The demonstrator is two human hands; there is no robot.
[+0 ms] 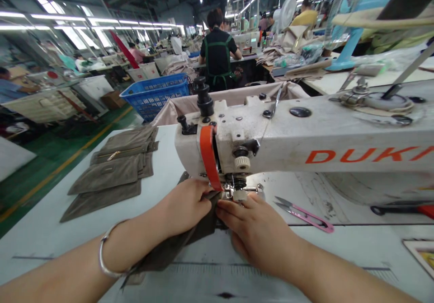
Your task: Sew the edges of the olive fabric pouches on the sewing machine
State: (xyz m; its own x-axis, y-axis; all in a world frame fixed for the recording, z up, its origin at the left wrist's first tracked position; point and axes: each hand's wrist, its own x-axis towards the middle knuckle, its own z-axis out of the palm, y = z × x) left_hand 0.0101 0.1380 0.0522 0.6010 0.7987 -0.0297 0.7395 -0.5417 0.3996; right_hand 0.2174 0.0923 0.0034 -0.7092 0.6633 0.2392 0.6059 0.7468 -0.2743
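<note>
head: fabric [169, 249] lies on pale table [68, 235] above green floor [50, 151].

Pale table [190, 289] | stacked brown pieces [108, 174], left | brown panel [166, 252] | sewing machine [281, 136] | pink snips [310, 218]

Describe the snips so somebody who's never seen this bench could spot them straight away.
Start at the big white sewing machine with orange letters on its arm. Below those letters, on the pale worktop, lie the snips, blades pointing left. Pink handles set them apart from the black-and-red tool farther right.
</note>
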